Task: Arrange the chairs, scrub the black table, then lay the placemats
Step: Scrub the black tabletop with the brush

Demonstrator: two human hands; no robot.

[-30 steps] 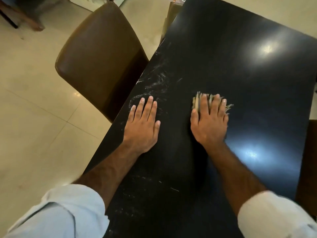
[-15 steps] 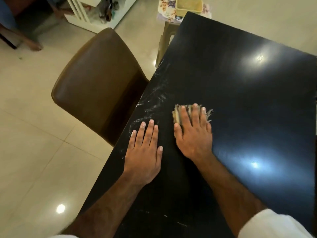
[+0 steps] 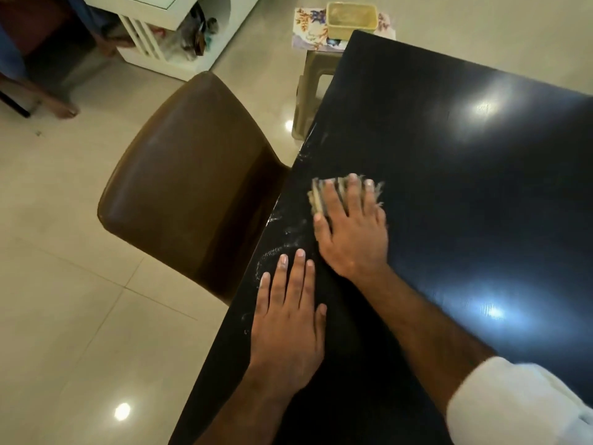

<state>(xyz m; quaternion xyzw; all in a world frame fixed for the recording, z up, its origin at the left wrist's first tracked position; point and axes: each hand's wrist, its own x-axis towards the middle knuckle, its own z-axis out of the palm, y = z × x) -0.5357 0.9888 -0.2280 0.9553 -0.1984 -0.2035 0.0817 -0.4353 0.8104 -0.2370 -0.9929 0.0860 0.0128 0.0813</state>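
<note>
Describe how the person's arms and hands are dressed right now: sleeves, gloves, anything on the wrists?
Both hands are bare: no gloves, rings or watch show on the left hand or right hand. Forearms are uncovered; a pale, whitish rolled-up sleeve shows on the right arm.

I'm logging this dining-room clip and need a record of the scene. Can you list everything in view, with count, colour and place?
table: one, glossy black, right half of view, whitish smears near its left edge
scrub brush: one, pale bristles, on the table under the right hand
chair: one, brown, pushed against the table's left side
stool: one, beige plastic, at the table's far left corner
floral mats: count unclear, white with a coloured print, on the stool
tub: one, pale yellow, on the mats
shelf unit: one, white, top left, clutter inside
floor: cream tiles, left side
left hand: flat on the table, open
right hand: pressing on the brush
sleeve: white, lower right
</note>
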